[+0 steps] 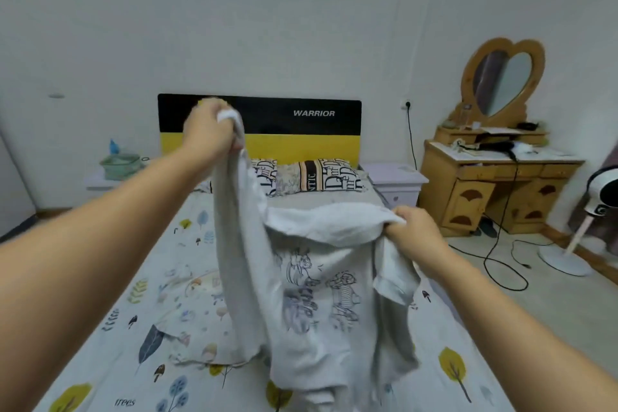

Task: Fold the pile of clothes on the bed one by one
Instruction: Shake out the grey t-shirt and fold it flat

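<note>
Shirt: the pale grey shirt (317, 294) with a line-drawn print is in the centre of the frame. It is held up over the bed (100, 361), and its hem hangs to the lower centre.
Left hand: the left hand (209, 129) is at upper centre-left, before the headboard (301, 120). It is raised high and clenched round a bunched edge of the shirt.
Right hand: the right hand (409, 227) is at centre right and lower. Its fist grasps another edge.
Why held so: we judge that two lifted, separated grips let the cloth drop open by its own weight. The uneven heights leave it slanted and twisted.
Second cloth: a patterned piece (197, 321) lies on the sheet at lower centre-left, partly behind the shirt. Its print blends with the sheet, so it is possibly another garment. We cannot tell whether it is folded.
Stage: the shirt is in the air, neither flat nor folded.
Background: pillows (321, 176) at centre, dressing table (495, 184) at right.
</note>
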Demonstrator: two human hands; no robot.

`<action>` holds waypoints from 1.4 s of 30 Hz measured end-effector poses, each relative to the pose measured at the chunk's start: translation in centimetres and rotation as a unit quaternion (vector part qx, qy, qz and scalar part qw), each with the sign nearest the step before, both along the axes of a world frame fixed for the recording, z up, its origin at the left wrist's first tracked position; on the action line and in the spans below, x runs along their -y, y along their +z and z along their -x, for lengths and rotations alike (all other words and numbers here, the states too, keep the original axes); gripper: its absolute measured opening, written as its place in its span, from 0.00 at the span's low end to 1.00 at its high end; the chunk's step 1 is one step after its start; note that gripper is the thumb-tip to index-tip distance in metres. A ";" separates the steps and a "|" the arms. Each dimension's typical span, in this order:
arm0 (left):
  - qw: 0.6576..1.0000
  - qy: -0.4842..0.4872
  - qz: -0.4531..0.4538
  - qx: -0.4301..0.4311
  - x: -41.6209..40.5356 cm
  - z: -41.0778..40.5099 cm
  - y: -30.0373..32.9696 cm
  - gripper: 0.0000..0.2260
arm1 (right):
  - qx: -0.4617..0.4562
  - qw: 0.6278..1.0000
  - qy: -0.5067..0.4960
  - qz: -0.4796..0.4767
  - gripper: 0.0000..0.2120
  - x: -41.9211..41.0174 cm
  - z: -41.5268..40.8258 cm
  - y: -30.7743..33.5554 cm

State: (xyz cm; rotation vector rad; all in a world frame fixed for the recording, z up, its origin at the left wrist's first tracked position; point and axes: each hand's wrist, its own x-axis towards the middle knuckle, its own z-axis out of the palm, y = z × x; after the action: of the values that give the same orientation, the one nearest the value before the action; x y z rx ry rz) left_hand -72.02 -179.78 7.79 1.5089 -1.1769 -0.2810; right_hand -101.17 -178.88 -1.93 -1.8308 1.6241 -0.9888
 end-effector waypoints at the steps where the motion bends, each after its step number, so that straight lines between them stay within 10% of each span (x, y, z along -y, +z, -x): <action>1: 0.999 0.007 -0.032 0.040 -0.1 0.0 -1.7 0.12 | 0.013 1.000 0.013 0.015 0.09 -0.2 -0.3 1.5; 7: 0.969 -0.114 -0.154 0.157 -2.6 4.3 -6.9 0.13 | 0.029 0.995 0.078 0.048 0.08 -1.6 -4.0 7.1; 13: 0.879 -0.457 -0.135 -0.008 -5.4 7.8 -5.6 0.21 | 0.015 0.991 0.115 0.068 0.07 -1.7 -6.7 7.9; 18: 0.963 -0.258 -0.072 -0.014 -4.4 8.6 -5.7 0.09 | 0.108 0.983 0.137 0.055 0.04 -2.3 -6.3 6.3; 25: 0.975 -0.187 -0.039 -0.109 -3.4 7.7 -5.4 0.09 | 0.061 0.969 0.188 -0.147 0.35 -5.2 -4.7 -4.7; 30: 0.970 -0.164 -0.033 -0.176 -3.0 7.9 -4.9 0.09 | 0.080 0.984 0.092 -0.133 0.21 -6.3 -7.4 -8.8; 39: 0.969 -0.108 -0.007 -0.223 -2.9 8.1 -3.8 0.06 | 0.167 0.972 0.116 -0.122 0.34 -8.9 -12.7 -7.7; 42: 0.972 -0.090 0.004 -0.219 -2.9 7.6 -3.1 0.06 | 0.042 0.986 0.104 -0.126 0.10 -8.2 -12.7 -8.3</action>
State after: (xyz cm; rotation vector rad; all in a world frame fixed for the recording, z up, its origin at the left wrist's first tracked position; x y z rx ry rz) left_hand -79.62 -176.85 4.64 1.2497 -0.9549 -0.6935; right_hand -88.43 -170.72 -10.21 -1.7198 1.4029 -0.7229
